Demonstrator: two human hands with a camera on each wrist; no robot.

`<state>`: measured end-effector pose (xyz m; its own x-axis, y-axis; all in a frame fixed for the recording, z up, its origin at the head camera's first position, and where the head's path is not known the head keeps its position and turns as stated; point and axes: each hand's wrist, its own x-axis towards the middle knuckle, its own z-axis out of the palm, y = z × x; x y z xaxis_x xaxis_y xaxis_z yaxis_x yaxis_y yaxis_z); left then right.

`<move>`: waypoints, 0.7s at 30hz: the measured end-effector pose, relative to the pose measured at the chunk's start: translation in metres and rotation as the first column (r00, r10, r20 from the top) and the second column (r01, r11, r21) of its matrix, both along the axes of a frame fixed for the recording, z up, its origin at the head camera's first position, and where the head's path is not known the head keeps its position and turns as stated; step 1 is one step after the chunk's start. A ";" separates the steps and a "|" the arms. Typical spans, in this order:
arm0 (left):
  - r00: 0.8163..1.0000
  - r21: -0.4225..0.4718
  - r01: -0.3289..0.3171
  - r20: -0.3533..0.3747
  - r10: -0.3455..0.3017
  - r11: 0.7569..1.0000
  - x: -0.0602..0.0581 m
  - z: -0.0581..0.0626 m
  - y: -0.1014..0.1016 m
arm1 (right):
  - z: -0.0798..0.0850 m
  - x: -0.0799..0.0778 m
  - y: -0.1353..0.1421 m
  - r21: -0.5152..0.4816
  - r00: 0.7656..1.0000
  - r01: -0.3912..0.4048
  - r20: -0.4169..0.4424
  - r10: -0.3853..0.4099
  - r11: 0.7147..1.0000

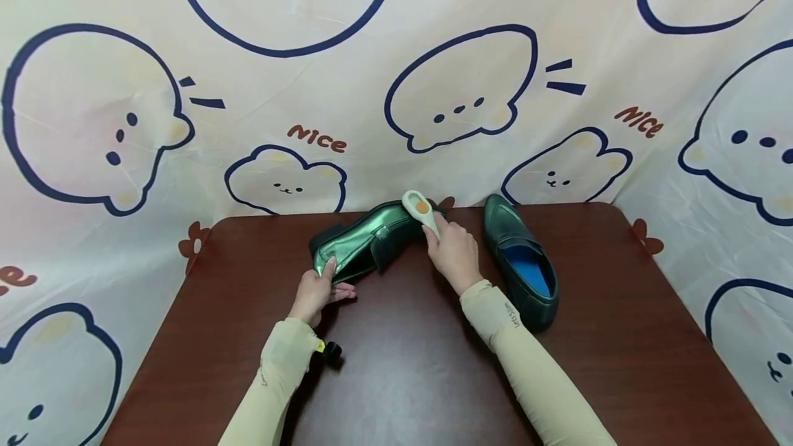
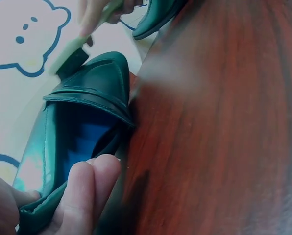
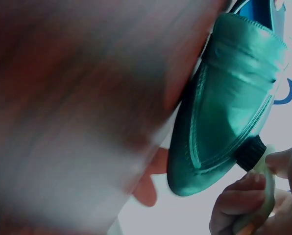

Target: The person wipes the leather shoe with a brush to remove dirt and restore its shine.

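A shiny green loafer is tilted on its side near the table's back edge. My left hand grips it at the heel, thumb on the outside and fingertips inside the opening, where a blue insole shows. In my right hand is a small shoe brush with a pale green handle. Its dark bristles touch the side of the toe, as the right wrist view shows. To the right stands a second green loafer, upright, with a blue insole; neither hand touches it.
The brown wooden table ends close behind both shoes. A pale printed cloth hangs at the back and sides. A small black device is strapped at my left wrist.
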<state>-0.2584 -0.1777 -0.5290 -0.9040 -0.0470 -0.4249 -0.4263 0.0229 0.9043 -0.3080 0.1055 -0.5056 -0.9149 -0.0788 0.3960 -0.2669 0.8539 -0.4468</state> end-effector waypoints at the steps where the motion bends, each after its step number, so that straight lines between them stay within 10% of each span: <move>1: 1.000 0.002 0.004 -0.001 -0.004 1.000 -0.001 0.001 0.000 | -0.002 0.000 0.004 -0.003 1.000 0.013 -0.008 -0.013 1.000; 9: 1.000 0.002 0.013 0.024 -0.013 1.000 0.000 -0.003 0.000 | -0.015 0.012 0.031 0.003 0.988 0.144 0.061 -0.144 0.990; 21: 1.000 -0.023 -0.001 -0.024 0.000 1.000 -0.002 0.001 0.000 | 0.008 0.017 0.037 0.070 0.948 0.212 0.227 -0.222 0.975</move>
<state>-0.2601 -0.1781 -0.5279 -0.9137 -0.0569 -0.4023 -0.4048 0.0431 0.9134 -0.2912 0.1429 -0.4975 -0.9780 0.1196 0.1710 0.0339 0.8998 -0.4350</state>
